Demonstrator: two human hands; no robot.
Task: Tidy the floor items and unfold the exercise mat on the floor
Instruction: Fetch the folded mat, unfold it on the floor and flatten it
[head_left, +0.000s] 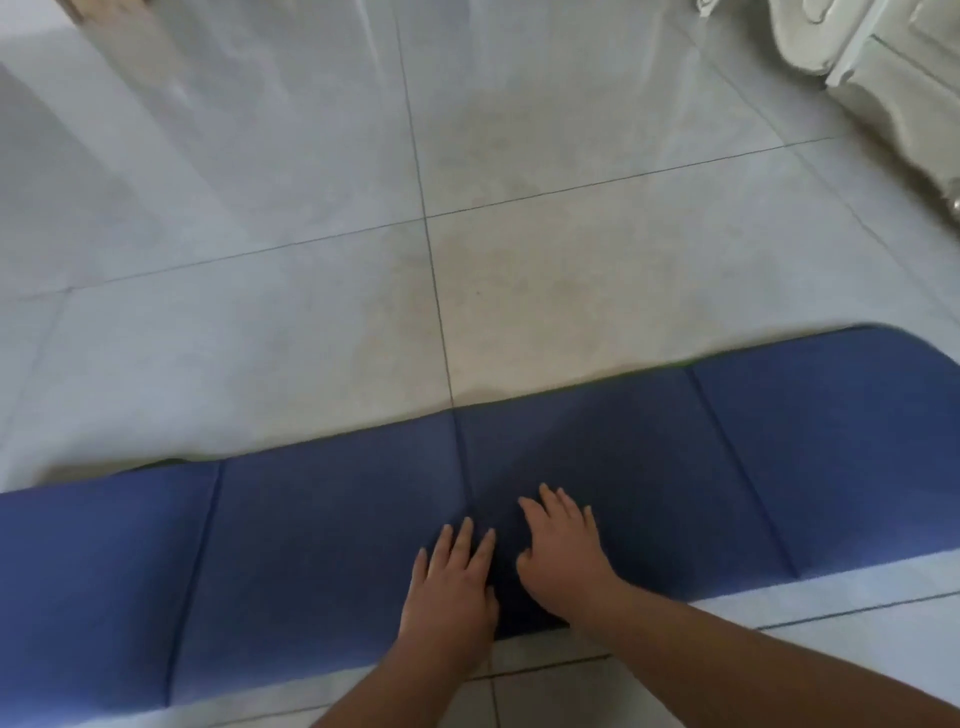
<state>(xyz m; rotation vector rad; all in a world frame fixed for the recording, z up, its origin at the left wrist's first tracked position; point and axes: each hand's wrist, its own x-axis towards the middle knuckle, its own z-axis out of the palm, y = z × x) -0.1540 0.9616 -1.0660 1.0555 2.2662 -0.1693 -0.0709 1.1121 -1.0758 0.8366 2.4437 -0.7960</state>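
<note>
Both hands (509, 571) flat, open on mat (311, 519).

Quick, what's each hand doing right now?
Left hand: open, flat on the blue exercise mat, holding nothing.
Right hand: open, flat on the mat, holding nothing.

Two bare forearms in shot, no sleeves, no watch, no rings. Left hand (451, 587) and right hand (563, 558) ungloved, nails short.
</note>
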